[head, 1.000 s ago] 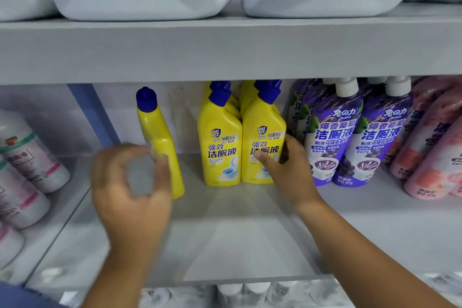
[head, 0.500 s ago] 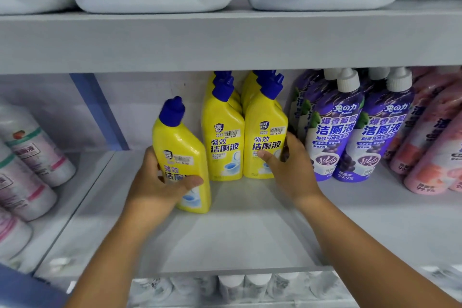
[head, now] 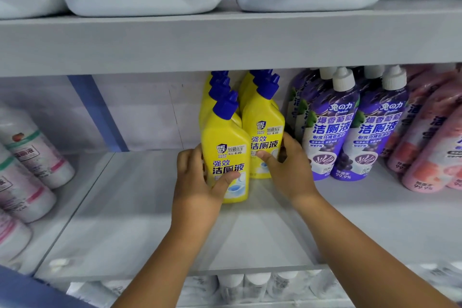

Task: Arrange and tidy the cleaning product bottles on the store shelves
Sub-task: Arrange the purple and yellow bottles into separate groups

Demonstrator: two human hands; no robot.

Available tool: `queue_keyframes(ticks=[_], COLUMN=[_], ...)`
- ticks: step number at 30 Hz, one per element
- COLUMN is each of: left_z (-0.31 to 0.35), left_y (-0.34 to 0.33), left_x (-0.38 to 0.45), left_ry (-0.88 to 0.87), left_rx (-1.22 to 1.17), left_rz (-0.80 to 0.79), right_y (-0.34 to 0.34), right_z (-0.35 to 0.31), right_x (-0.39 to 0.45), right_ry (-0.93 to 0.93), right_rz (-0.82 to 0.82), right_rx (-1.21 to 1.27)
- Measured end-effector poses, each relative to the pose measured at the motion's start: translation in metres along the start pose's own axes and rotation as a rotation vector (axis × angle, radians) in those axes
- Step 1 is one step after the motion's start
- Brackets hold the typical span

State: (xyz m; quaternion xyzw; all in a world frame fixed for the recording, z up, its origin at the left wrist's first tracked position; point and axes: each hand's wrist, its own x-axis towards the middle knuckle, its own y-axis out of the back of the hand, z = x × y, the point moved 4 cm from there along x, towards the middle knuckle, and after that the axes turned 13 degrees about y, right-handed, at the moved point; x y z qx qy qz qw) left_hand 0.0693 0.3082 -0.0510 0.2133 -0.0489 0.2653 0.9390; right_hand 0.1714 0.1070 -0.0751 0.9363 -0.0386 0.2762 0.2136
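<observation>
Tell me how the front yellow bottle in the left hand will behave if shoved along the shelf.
The yellow bottle is tall on a narrow base, so a high push probably tips it. Its rigid-looking plastic should hold shape under the left hand. On the smooth shelf, it likely slides easily.

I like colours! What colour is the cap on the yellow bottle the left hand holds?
Dark blue. The cap tops the yellow bottle, seen in the head view.
</observation>
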Motion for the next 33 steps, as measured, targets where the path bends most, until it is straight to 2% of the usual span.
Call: queue_keyframes(ticks=[5, 18, 25, 33], left_z=[-0.004, -0.018, -0.028, -0.033], left_y=[0.003, 0.001, 0.002, 0.006], left_x=[0.002, 0.010, 0.017, 0.022], left_ry=[0.026, 0.050, 0.113, 0.202], left_rx=[-0.076, -0.178, -0.197, -0.249], left_rz=[0.027, -0.071, -0.124, -0.198], right_y=[0.001, 0.000, 0.003, 0.006], right_z=[-0.001, -0.004, -0.014, -0.023], right_x=[-0.001, -0.002, -0.006, -0.006], right_ry=[0.002, -0.005, -0.032, -0.094], right_rz=[0.008, -0.013, 0.051, -0.017], right_rx=[0.010, 0.008, -0.018, -0.010])
